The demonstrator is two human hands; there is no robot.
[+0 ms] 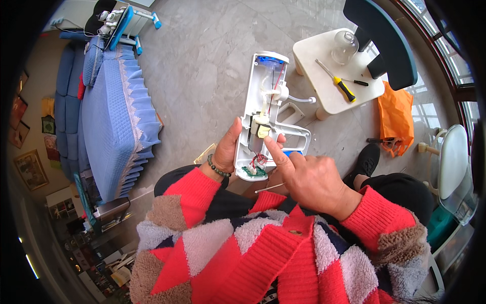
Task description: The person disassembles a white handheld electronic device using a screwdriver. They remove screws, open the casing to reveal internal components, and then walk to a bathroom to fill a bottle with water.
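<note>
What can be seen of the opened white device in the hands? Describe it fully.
The white device is a long plastic housing with its cover off, held lengthwise over the lap. Inside are a blue-tinted top end, white tubing, red wires, a yellowish part and a small green circuit board at the near end. The left hand grips its side; the right hand points its index finger into the middle.

White opened device (268,101), blue at its top; yellow-handled screwdriver (337,83); orange bag (395,117); red, brown and grey patchwork sweater (263,248).

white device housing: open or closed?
Open. The white housing in the left hand has no cover; tubing, wires and a green board show inside. Right hand pokes in.
</note>
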